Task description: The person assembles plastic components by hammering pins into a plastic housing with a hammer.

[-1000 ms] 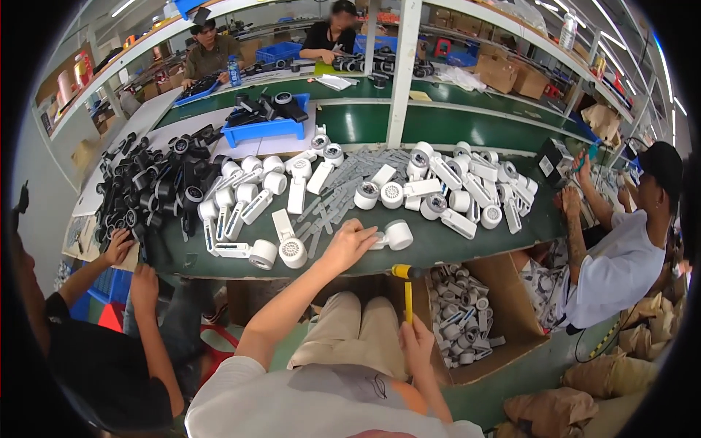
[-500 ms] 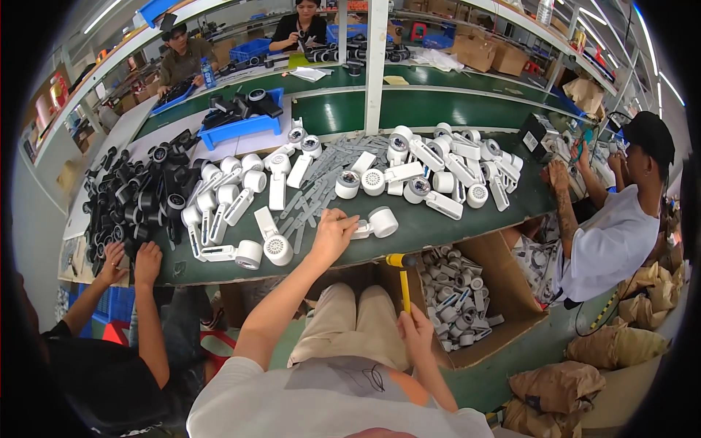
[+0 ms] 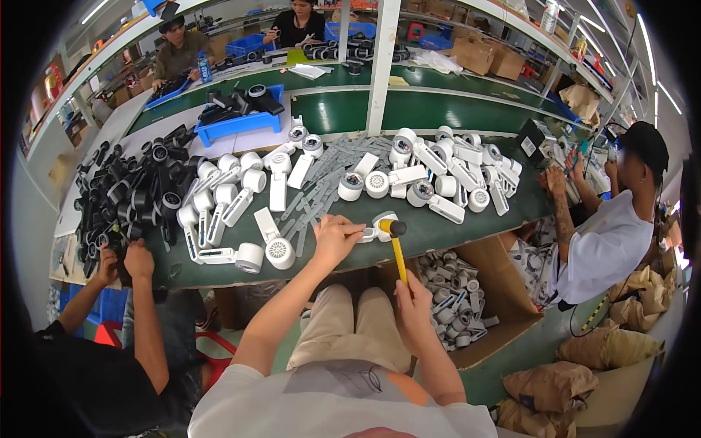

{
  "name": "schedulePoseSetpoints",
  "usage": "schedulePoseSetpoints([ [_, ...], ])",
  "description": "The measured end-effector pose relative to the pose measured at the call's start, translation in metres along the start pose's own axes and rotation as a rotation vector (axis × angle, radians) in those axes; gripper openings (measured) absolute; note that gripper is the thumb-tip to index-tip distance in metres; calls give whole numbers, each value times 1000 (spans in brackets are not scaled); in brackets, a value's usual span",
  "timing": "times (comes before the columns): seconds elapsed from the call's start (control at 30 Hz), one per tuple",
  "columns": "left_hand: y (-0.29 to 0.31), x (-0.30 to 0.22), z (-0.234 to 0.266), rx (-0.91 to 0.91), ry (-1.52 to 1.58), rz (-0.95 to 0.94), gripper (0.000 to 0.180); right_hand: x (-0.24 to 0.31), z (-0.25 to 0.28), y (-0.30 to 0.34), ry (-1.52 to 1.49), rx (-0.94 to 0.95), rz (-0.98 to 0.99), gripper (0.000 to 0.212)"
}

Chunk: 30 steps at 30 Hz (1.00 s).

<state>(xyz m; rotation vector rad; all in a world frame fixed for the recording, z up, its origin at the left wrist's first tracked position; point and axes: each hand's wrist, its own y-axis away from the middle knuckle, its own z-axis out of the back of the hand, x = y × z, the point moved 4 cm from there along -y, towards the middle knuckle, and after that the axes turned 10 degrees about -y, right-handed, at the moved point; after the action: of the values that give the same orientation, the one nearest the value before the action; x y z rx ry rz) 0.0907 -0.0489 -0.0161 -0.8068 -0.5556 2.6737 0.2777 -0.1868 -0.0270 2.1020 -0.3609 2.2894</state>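
Near the bench's front edge, a white handheld fan [image 3: 369, 235] lies on the green top. The fingers of my left hand [image 3: 336, 239] pinch its handle end. A hammer [image 3: 399, 261] with a yellow handle and a black-and-yellow head is gripped in my right hand [image 3: 414, 301]. The hammer head is over the fan's round head and partly covers it; whether they touch I cannot tell. Flat grey strips [image 3: 310, 206] are scattered beyond my left hand. More white fans [image 3: 442, 171] are heaped past them.
Black fans [image 3: 139, 186] pile up at the left, by a co-worker's hands [image 3: 139, 260]. A blue bin [image 3: 241, 124] of black parts stands behind. Below the bench edge, a cardboard box [image 3: 504, 292] holds white fan parts. A person in a white shirt [image 3: 610, 237] works at right.
My right hand has raised the hammer from beside the bench edge up to the fan's head. My left hand stays on the fan's handle, almost in place.
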Motion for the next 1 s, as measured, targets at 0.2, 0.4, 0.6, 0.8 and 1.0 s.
schedulePoseSetpoints([
  [0.2,2,10,-8,106,218,184,18,15,4,-28,389,106,128,29],
  [0.4,-4,11,-11,57,275,192,13,31,0,-36,474,141,165,27],
  [0.6,-2,19,-13,60,308,108,18,47,-1,-29,290,38,139,26],
  [0.8,12,15,7,-107,213,-26,30,67,-10,-21,405,81,262,28],
  [1.0,14,18,5,5,201,-29,28,45,-24,-16,471,194,246,26],
])
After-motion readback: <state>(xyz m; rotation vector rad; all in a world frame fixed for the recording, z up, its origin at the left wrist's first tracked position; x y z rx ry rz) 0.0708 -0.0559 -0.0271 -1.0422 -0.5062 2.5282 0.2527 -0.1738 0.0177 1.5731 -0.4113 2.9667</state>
